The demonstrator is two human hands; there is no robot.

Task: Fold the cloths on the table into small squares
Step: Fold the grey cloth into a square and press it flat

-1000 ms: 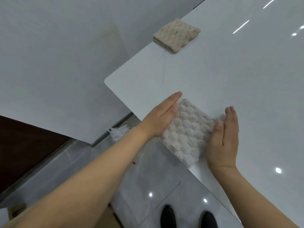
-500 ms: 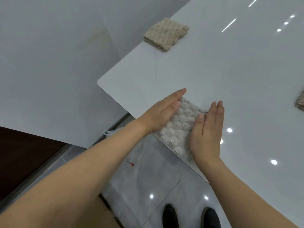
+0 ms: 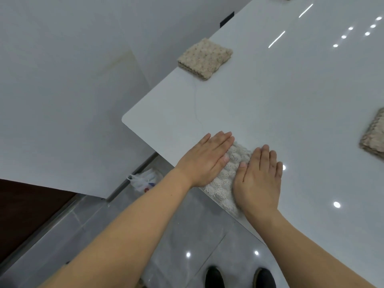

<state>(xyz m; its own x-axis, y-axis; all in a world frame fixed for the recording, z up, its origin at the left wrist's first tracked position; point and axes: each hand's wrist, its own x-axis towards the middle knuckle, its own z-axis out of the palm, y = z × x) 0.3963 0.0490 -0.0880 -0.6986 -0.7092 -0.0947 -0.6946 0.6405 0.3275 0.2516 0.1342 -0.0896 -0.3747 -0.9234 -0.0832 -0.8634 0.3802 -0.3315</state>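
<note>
Floor tiles (image 3: 99, 221) and a plastic bag (image 3: 143, 180) lay at left below the table (image 3: 270, 100). A folded beige cloth (image 3: 204, 59) sat far along its left edge. Left hand (image 3: 205, 161) and right hand (image 3: 258, 179), fingers straight, pressed flat on the white cloth (image 3: 226, 177) at the near edge. Another beige cloth (image 3: 374, 134) lay at right.

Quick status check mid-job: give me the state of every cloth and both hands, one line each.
White cloth: folded small, at the table's near edge, pressed flat under both hands.
Beige cloth: folded into a square, lying untouched at the left table edge.
Right-edge cloth: cut off by the frame, fold state unclear.
Left hand: flat, fingers straight, pressing the white cloth.
Right hand: flat, fingers straight, pressing the white cloth.
</note>
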